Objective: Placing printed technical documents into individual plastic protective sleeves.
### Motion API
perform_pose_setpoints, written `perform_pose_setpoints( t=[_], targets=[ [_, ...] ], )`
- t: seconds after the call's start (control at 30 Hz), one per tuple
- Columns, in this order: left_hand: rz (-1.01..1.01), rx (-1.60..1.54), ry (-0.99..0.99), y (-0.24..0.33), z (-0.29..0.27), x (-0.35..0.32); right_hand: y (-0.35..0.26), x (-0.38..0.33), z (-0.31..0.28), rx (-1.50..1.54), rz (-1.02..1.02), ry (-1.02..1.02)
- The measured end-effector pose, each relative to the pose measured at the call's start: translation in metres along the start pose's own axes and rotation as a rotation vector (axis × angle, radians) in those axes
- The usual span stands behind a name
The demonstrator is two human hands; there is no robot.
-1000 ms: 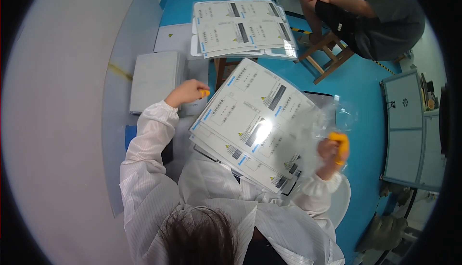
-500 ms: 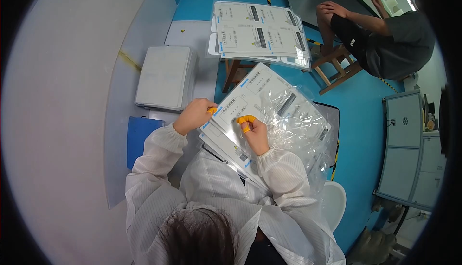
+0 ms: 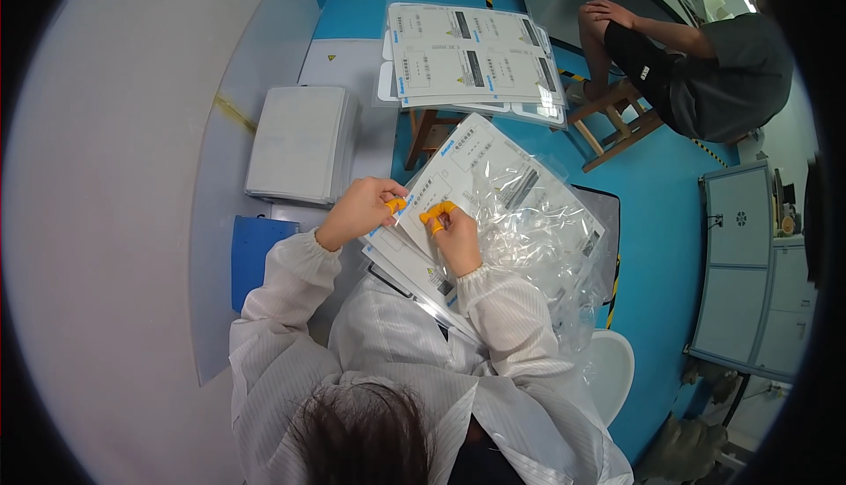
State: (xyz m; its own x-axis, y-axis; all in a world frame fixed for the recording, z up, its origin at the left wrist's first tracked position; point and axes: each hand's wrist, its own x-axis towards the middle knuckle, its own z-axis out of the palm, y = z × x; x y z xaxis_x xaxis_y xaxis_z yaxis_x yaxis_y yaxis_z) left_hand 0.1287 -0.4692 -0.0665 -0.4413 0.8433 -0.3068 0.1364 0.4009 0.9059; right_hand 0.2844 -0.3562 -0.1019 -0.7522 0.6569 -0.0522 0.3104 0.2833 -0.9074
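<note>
Across my lap lies a stack of white printed sheets (image 3: pixel 459 158) with blue and black markings. My left hand (image 3: pixel 361 212) pinches the left edge of the top sheet, with orange finger cots on its fingertips. Close to its right, my right hand (image 3: pixel 455 236) is closed in a pinch over the sheet, also in orange finger cots. What lies between its fingertips is too small to make out. Crumpled clear plastic film (image 3: pixel 538 238) covers the right part of the sheets, beside my right hand.
Ahead, more printed sheets (image 3: pixel 476 49) lie on a wooden stool (image 3: pixel 430 133). A stack of white panels (image 3: pixel 300 143) and a blue folder-like item (image 3: pixel 257 260) stand left. A seated person (image 3: pixel 705 71) is at the far right. Grey cabinets (image 3: pixel 736 265) line the right side.
My right hand has moved left, closer to my left hand, still in a pinch. The left fingers have shifted slightly at the sheet's edge.
</note>
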Motion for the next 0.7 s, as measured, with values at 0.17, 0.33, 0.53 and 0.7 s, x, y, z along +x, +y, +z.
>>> perform_pose_setpoints(
  t=[0.17, 0.33, 0.53, 0.7],
  targets=[
    [-0.019, -0.071, -0.002, 0.001, 0.001, 0.0, -0.018, -0.013, -0.001, -0.122, -0.266, -0.241],
    [-0.046, -0.058, -0.03, 0.0, 0.001, -0.002, 0.004, -0.003, 0.004, -0.119, -0.203, -0.247],
    [-0.043, -0.056, -0.08, 0.003, -0.003, -0.006, 0.027, 0.002, 0.01, 0.07, -0.061, -0.126],
    [-0.096, -0.047, -0.067, -0.008, -0.02, -0.006, 0.016, 0.01, -0.02, 0.735, -0.01, 0.194]
  ],
)
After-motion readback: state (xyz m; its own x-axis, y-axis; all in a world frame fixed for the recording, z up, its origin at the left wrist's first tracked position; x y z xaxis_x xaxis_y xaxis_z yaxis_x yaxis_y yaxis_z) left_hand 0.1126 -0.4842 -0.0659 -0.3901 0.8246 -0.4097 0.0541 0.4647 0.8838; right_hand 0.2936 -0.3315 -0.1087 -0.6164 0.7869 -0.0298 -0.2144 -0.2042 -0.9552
